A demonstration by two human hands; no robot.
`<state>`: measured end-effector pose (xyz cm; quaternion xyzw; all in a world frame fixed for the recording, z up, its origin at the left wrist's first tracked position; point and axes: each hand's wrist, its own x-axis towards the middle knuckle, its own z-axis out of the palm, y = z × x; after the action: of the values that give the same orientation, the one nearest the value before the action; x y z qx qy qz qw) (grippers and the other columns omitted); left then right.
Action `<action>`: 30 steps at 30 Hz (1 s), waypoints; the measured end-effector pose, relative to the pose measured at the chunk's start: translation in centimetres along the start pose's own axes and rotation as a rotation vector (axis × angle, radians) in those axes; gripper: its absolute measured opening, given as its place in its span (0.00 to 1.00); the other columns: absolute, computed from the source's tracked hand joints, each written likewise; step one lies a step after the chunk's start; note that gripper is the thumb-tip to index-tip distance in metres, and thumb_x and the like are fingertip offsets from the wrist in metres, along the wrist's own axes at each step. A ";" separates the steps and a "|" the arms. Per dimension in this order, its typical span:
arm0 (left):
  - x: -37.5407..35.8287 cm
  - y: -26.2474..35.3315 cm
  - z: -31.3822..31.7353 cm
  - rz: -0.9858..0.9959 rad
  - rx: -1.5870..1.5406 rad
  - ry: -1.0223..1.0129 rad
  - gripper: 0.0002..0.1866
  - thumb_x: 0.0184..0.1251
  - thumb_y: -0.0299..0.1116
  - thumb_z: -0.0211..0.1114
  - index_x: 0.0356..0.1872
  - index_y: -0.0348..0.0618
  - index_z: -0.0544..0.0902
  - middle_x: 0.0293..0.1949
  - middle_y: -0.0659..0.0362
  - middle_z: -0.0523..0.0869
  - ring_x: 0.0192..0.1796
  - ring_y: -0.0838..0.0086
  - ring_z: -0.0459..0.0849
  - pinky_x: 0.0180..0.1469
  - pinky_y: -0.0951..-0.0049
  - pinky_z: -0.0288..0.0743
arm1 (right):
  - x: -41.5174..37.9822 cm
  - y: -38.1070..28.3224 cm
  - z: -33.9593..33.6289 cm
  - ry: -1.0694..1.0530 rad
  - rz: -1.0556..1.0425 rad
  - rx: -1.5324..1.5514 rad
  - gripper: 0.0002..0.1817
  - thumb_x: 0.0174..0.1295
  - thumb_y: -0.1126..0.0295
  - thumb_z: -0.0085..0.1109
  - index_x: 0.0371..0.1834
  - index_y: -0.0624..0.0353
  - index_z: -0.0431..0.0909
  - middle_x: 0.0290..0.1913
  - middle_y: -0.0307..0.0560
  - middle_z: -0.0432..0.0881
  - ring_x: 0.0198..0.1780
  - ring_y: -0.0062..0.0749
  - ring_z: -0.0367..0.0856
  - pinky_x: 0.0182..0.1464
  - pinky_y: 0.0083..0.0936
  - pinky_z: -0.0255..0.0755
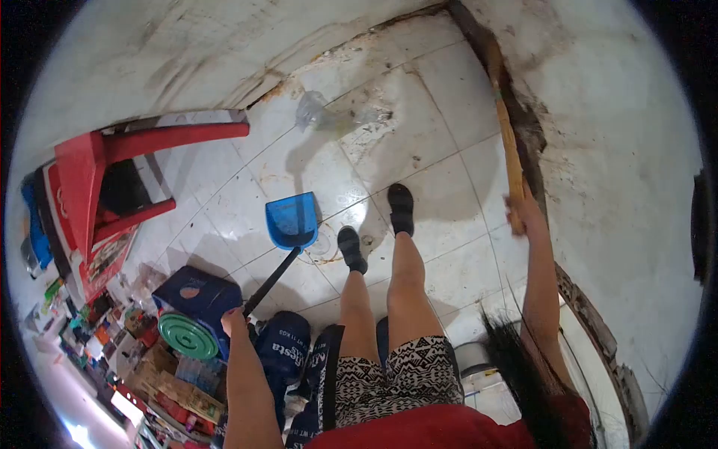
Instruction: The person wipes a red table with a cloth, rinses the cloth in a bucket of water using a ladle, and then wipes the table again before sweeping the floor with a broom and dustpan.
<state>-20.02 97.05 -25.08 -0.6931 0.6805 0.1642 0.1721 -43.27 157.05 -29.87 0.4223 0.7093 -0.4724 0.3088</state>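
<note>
My left hand (235,322) is closed around the black handle of a blue dustpan (292,221), whose pan rests on the tiled floor left of my feet. On the right, my right hand (526,212) grips a long wooden stick (508,135) near its lower end. The stick reaches up along the base of the right wall, and its far end is hard to make out in the dark corner. A crumpled clear plastic bag (310,111) lies on the floor beyond the dustpan, beside some scattered dirt (374,118).
A red plastic stool (90,172) lies at the left by the wall. Blue gas cylinders (283,346), a dark blue container (196,292), a green lid (187,335) and cluttered goods fill the lower left. Walls with crumbling bases border the tiled floor (479,254).
</note>
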 end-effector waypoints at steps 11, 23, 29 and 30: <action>0.6 -1.1 -0.1 0.007 -0.174 -0.044 0.07 0.40 0.29 0.62 0.23 0.39 0.76 0.17 0.59 0.76 0.12 0.77 0.73 0.13 0.84 0.68 | 0.2 6.0 18.9 -0.341 -0.249 -0.739 0.45 0.40 0.73 0.50 0.59 0.41 0.32 0.23 0.59 0.73 0.19 0.43 0.74 0.23 0.29 0.69; 2.4 -11.2 -3.3 -0.019 -0.435 -0.301 0.07 0.45 0.27 0.61 0.28 0.38 0.75 0.18 0.61 0.76 0.11 0.79 0.70 0.08 0.84 0.59 | -11.5 5.0 1.2 -0.288 -0.132 -0.338 0.33 0.53 0.73 0.37 0.59 0.34 0.36 0.15 0.45 0.68 0.10 0.25 0.64 0.07 0.22 0.57; -2.9 -15.0 -4.7 -0.159 -0.368 -0.110 0.08 0.47 0.27 0.60 0.30 0.37 0.76 0.19 0.61 0.76 0.10 0.79 0.69 0.08 0.86 0.59 | -4.5 11.9 7.7 -0.169 0.090 0.226 0.15 0.43 0.77 0.46 0.36 0.53 0.62 0.20 0.43 0.68 0.10 0.24 0.63 0.09 0.19 0.61; -1.7 -17.2 -4.2 -0.117 -0.373 -0.113 0.08 0.47 0.27 0.60 0.30 0.37 0.76 0.19 0.60 0.76 0.10 0.79 0.70 0.08 0.85 0.58 | -3.5 14.5 10.0 -0.300 0.159 0.138 0.05 0.43 0.76 0.47 0.25 0.57 0.64 0.17 0.40 0.66 0.10 0.24 0.63 0.09 0.20 0.61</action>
<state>-2.90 96.82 -20.28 -0.7409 0.5861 0.3159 0.0881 -28.36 149.47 -36.48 0.4218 0.5855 -0.5520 0.4178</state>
